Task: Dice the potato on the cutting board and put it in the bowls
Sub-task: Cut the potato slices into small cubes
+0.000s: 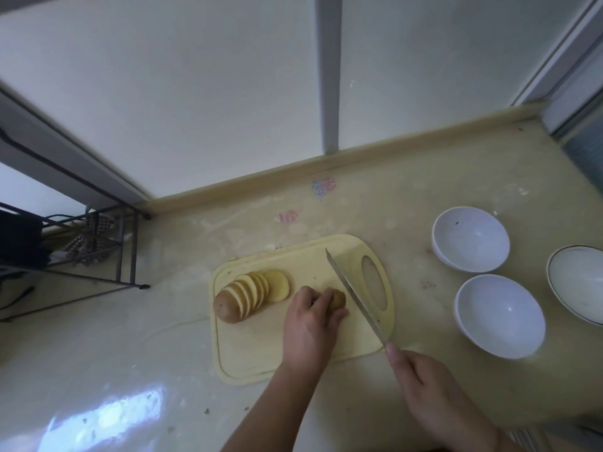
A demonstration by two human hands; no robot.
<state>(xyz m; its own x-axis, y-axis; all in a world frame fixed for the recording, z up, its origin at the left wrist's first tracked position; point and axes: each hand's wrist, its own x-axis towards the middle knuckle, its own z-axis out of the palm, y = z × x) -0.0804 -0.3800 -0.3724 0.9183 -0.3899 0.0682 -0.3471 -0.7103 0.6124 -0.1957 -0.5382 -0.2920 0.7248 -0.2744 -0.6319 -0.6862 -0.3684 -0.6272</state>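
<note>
On the cutting board: one row of potato slices, roughly seven, count uncertain. Left hand grips one potato end piece. Right hand grips one knife. Three empty bowls stand right.

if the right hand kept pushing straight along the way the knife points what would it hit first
Probably the cutting board: the right hand holds the knife aimed up-left across it, passing right of the potato piece under the left hand. Blade height is unclear.
</note>
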